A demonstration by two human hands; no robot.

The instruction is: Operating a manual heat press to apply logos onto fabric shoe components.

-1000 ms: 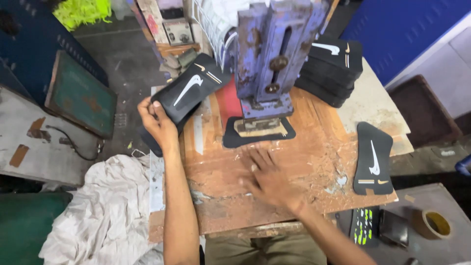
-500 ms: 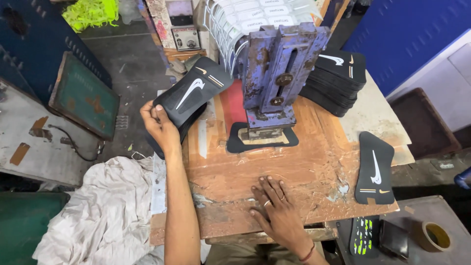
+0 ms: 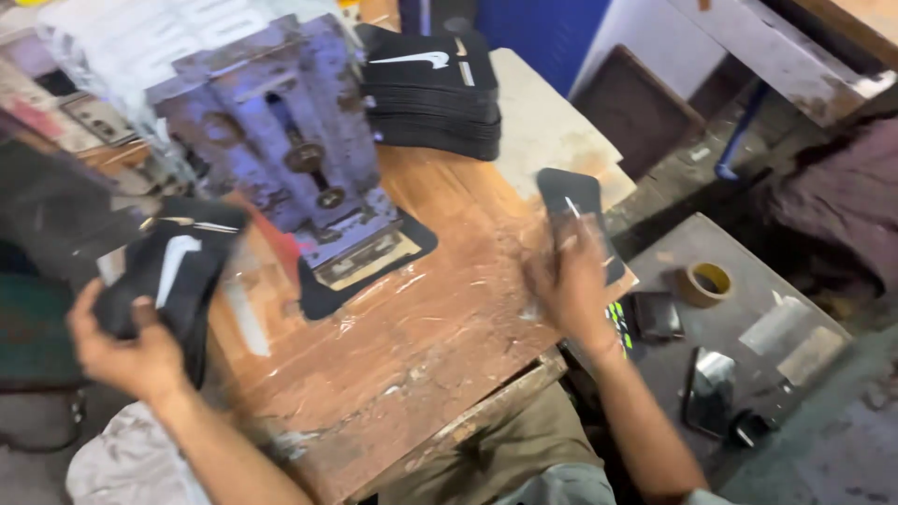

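At a worn wooden workbench (image 3: 421, 346), the person's right hand (image 3: 572, 281) has left the bare wood in front of the purple metal press (image 3: 281, 150), where it lay flat half a second ago, and now reaches out to the bench's right edge. The view has swung rightward with it. The arm stretches away from the body, fingers raised over a single black shoe-upper piece (image 3: 575, 210) lying right of the press; motion blur hides whether the fingers have closed on it or only touch it. The left hand (image 3: 126, 346), as before, grips a sheaf of black cut pieces with a white curved mark (image 3: 173, 266), held left of the press, just off the bench edge. Behind and right of the press sits a stack of matching black pieces (image 3: 435, 93). A roll of tape (image 3: 703, 282) lies on a lower surface further right.
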